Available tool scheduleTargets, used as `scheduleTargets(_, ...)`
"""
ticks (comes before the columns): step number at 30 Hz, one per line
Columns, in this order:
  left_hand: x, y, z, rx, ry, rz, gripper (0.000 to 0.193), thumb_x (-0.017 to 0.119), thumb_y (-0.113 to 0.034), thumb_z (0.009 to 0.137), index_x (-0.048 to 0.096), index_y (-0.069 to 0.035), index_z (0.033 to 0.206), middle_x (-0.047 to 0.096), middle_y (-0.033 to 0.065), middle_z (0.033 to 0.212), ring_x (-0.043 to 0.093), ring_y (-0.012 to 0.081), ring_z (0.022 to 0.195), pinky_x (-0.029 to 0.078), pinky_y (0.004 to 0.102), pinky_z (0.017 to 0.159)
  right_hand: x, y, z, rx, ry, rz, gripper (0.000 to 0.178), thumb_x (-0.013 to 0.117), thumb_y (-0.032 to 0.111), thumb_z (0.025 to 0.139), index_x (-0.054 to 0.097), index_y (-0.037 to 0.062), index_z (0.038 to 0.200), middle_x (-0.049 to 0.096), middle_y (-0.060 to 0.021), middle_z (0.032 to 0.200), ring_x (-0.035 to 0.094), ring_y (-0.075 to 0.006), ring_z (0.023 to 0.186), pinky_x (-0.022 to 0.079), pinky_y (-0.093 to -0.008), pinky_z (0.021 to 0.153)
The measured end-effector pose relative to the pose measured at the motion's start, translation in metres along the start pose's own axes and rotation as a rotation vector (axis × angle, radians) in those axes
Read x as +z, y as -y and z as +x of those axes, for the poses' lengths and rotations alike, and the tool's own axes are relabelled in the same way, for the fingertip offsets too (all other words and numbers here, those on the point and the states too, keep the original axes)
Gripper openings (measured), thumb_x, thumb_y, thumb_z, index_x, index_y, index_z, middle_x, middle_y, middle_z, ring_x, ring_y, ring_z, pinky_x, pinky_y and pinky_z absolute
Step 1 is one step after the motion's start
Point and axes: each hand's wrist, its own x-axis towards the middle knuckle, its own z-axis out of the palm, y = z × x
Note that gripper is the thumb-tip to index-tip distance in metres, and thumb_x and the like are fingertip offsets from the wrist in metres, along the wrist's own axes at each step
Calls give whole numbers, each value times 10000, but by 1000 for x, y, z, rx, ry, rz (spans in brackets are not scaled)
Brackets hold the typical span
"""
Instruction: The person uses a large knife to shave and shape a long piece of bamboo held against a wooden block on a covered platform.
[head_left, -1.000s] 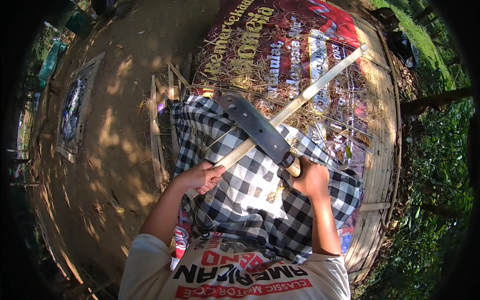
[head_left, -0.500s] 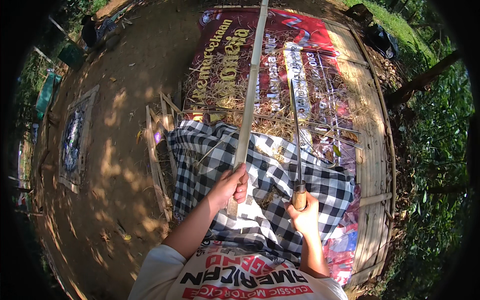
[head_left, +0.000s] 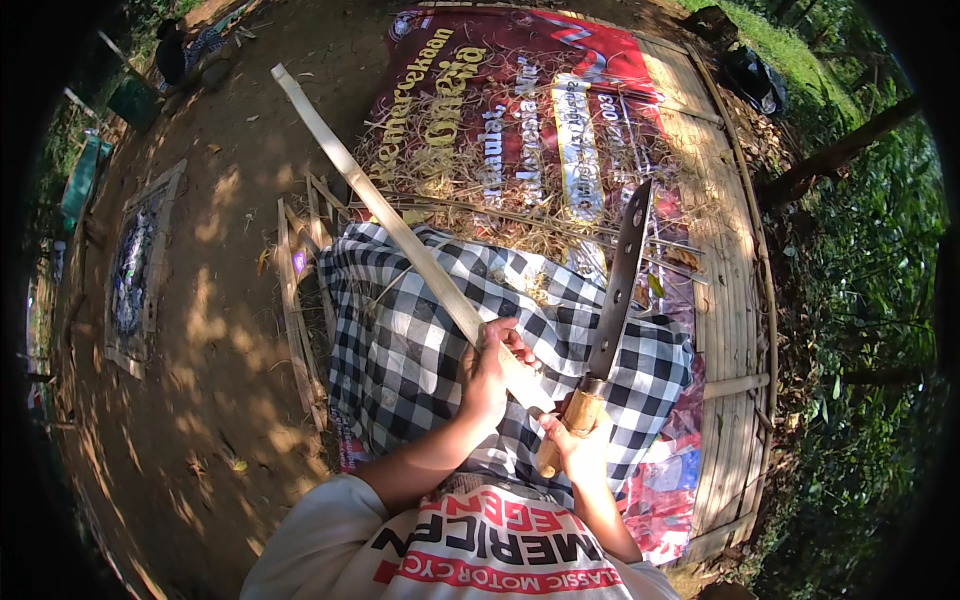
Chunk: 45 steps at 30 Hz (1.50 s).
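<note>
My left hand (head_left: 490,372) is closed around a long pale bamboo strip (head_left: 400,232) near its lower end. The strip slants up to the far left across my lap. In my right hand (head_left: 580,437) is the wooden handle of a machete (head_left: 620,285); its dark blade has a row of holes and points away, tilted slightly right. My right thumb lies by the strip's near end; whether it touches cannot be made out. Under both hands a black-and-white checked cloth (head_left: 390,330) covers my lap, with a few shavings on it.
Ahead, a red printed banner (head_left: 610,55) is strewn with bamboo shavings. It lies over a bamboo-slat platform (head_left: 730,300). Split bamboo pieces (head_left: 290,310) stand at its left edge, by the dirt floor (head_left: 210,290). A dark pole (head_left: 840,150) juts in at the right, before green plants.
The bamboo strip has swung from nearly upright to slanting left, its near end now beside my right hand. The machete has turned, showing its flat side, and both hands are closer together.
</note>
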Motion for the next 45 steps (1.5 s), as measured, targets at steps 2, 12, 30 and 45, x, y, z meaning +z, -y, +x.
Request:
scheduleTargets(2, 3, 0, -3, 40, 15, -43, 409, 404, -322, 1029, 474, 1, 1271, 505, 55, 896, 554, 167, 773, 513, 350, 739, -5, -6, 1, -28, -40, -33, 339, 821, 161, 739, 548, 10, 873, 588, -29, 703, 564, -108, 601, 473, -265, 568)
scheduleTargets(12, -12, 28, -31, 54, 314, 314, 516, 482, -247, 1012, 337, -39, 1462, 516, -4, 1039, 480, 66, 946, 397, 243, 902, -47, -5, 19, -2, 22, 496, 396, 695, -33, 701, 449, 23, 1007, 516, -74, 793, 568, -168, 609, 500, -302, 545)
scheduleTargets(30, -122, -191, -12, 237, 324, 1795, 482, 793, -176, 699, 606, -53, 1126, 593, 125, 1059, 585, 289, 993, 460, 378, 844, -142, 24, 72, -75, -269, 153, 428, 660, 6, 688, 490, 11, 1080, 503, -52, 862, 570, -159, 661, 491, -281, 578)
scheduleTargets(45, -205, -147, -30, -543, 344, 1568, 316, 610, -228, 915, 642, 45, 1073, 613, 37, 685, 526, 112, 599, 438, 325, 569, -111, 62, 108, -370, -385, -306, 201, 661, -41, 752, 590, -25, 939, 648, -52, 864, 571, -83, 703, 466, -243, 632)
